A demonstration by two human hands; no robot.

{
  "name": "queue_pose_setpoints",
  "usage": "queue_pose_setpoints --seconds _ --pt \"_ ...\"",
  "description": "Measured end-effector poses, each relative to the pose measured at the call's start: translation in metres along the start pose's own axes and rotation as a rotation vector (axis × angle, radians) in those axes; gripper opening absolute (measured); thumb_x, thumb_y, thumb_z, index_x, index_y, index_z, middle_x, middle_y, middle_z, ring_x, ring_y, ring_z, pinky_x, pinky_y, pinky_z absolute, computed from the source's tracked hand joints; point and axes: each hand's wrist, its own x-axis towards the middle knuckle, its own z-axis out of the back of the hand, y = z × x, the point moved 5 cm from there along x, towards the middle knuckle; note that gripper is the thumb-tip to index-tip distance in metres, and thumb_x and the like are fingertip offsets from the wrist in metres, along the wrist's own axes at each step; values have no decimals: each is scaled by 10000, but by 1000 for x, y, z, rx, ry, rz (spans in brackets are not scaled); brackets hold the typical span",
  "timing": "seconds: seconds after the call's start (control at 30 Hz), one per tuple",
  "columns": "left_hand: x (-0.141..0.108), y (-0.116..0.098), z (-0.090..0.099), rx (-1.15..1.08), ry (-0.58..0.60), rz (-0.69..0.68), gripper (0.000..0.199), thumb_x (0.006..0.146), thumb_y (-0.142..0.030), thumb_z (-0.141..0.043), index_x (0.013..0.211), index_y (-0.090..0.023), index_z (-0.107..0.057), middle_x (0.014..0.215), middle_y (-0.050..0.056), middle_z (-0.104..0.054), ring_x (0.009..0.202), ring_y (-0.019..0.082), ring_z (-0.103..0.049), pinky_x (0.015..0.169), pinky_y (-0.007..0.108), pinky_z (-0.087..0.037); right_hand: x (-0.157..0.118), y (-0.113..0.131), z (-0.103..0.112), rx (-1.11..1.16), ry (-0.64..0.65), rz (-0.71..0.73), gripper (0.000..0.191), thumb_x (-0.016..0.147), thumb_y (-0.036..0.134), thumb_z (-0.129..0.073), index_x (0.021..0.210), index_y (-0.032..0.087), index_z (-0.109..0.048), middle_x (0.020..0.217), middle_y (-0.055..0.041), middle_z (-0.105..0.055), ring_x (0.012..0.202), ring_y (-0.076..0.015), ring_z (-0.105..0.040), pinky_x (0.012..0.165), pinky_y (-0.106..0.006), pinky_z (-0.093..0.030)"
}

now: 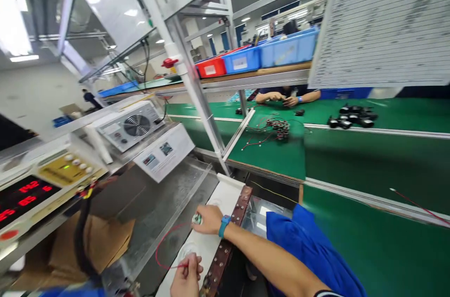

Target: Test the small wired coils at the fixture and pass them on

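Observation:
My right hand, with a blue band at the wrist, is closed around a small round part with a green circuit board. Below it, my left hand pinches a thin red wire between thumb and fingers. The wire loops out to the left and runs back up towards the part in my right hand; where it joins is not clear. Both hands are over a white strip-shaped surface, bordered by a brown riveted strip.
A device with red digits and a grey fan unit stand left. Cardboard lies below. Wired parts and black parts rest on green mats. Blue cloth lies right. A co-worker's hands are across the bench.

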Motion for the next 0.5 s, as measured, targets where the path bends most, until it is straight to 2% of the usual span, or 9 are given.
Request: queue_pose_setpoints --seconds 0.07,0.13,0.17,0.23,0.3,0.37,0.43,0.5 --pt "-4 -46 -20 -126 76 -37 809 484 -762 -756 995 -143 -657 891 127 -746 681 219 -662 646 359 -548 -2 -53 67 -33 -155 -204 377 859 567 -567 1050 252 -646 971 -35 -728 905 -211 -672 685 -253 -423" --pt "-10 -95 -39 -257 114 -132 797 639 -666 -751 1259 -210 -544 1224 132 -678 961 232 -690 842 369 -561 -9 -115 139 -78 -287 -416 383 889 560 -529 1054 235 -649 970 -61 -725 884 -213 -674 676 -258 -420" --pt "-13 -114 -47 -301 123 -181 765 709 -616 -732 1336 -258 -478 1355 118 -605 1116 240 -649 950 384 -531 -15 -147 175 -105 -351 -522 383 904 544 -507 1057 223 -648 959 -78 -724 882 -222 -675 674 -266 -424" --pt "-14 -132 -63 -323 146 -231 674 790 -551 -690 1365 -304 -441 1466 92 -512 1312 254 -527 1103 422 -433 -29 -209 240 -125 -483 -719 395 902 514 -515 1092 190 -638 988 -117 -719 918 -251 -675 697 -286 -440" --pt "-10 -119 -79 -271 166 -199 583 778 -544 -692 1267 -277 -521 1403 103 -565 1330 288 -510 1136 469 -397 -45 -263 287 -92 -572 -887 410 885 465 -557 1134 147 -626 1047 -167 -708 966 -280 -674 736 -309 -459" --pt "-4 -83 -93 -205 189 -134 511 724 -549 -718 1109 -239 -588 1249 126 -655 1265 339 -563 1086 512 -445 -59 -304 315 -51 -606 -1011 426 879 393 -584 1184 96 -601 1101 -223 -685 1009 -300 -668 779 -331 -472" --pt "1 -41 -103 -172 182 -117 457 700 -550 -713 1013 -235 -603 1100 126 -707 1190 363 -613 987 519 -520 -68 -327 327 -33 -584 -1048 429 887 322 -588 1222 55 -571 1140 -261 -662 1043 -306 -660 817 -342 -475" --pt "0 -6 -109 -126 178 -91 412 697 -540 -690 964 -236 -612 971 109 -730 1084 364 -667 912 510 -557 -77 -333 326 -27 -544 -1023 434 877 302 -619 1234 61 -562 1162 -241 -661 1064 -287 -653 841 -322 -475"
